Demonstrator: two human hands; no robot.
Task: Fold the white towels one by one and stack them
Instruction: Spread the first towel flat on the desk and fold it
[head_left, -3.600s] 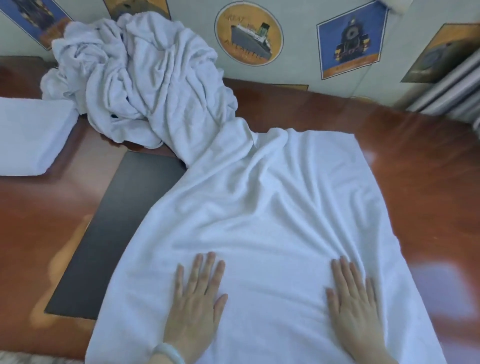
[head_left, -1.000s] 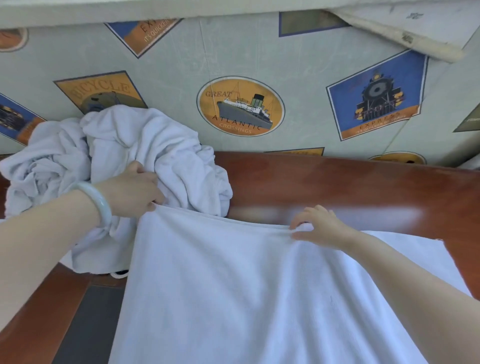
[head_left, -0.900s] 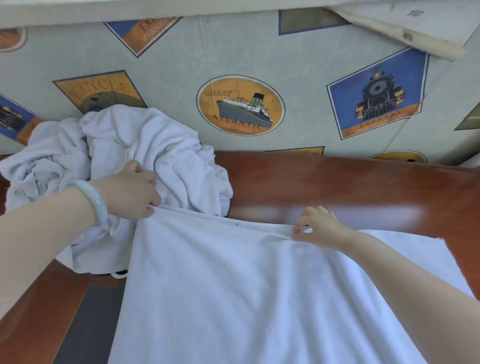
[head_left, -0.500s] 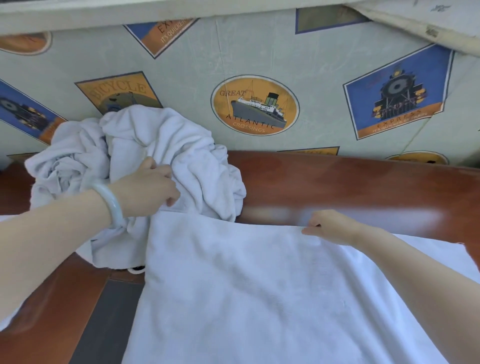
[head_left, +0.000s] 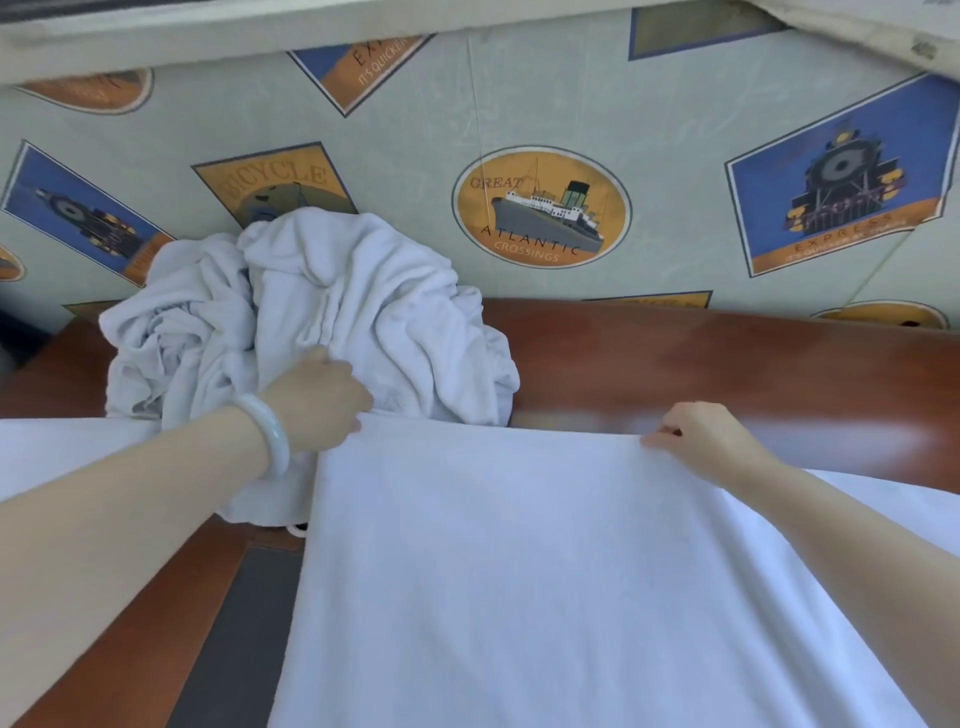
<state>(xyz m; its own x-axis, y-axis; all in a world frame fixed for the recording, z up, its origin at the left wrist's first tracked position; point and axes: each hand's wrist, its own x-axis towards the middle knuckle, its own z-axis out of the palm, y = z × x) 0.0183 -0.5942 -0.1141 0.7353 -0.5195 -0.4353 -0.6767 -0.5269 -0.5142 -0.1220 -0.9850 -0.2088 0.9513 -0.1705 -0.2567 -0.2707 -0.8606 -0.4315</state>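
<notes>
In the middle of the frame, the white towel (head_left: 519, 571) is lying spread over the desk (head_left: 727, 353) and running down to the lower edge, with its far edge stretching straight between the two hands; the heap of unfolded towels (head_left: 322, 312) is sitting in the upper left against the patterned wall, touching that far edge. The likeliest trouble is coming from this closeness: the left hand (head_left: 317, 400) is working right against the heap, so it may be catching a loose fold of it along with the corner, and a pull toward the bottom of the frame would be dragging the heap over the spread cloth. The right hand (head_left: 701, 431) is taking only a thin bite of the edge, so the cloth could be slipping free and leaving the fold crooked; uneven pull from the two sides would be skewing the corners as well. The left hand, with a pale bracelet (head_left: 270, 431) on the wrist, is reaching in from the lower left, knuckles up, its fingers curling down around the towel's far left corner. The right hand is reaching in from the lower right, forearm lying across the cloth, thumb and curled fingers pinching the far edge near its right end. A dark mat (head_left: 228, 649) is showing on the desk at lower left, partly under the towel.
</notes>
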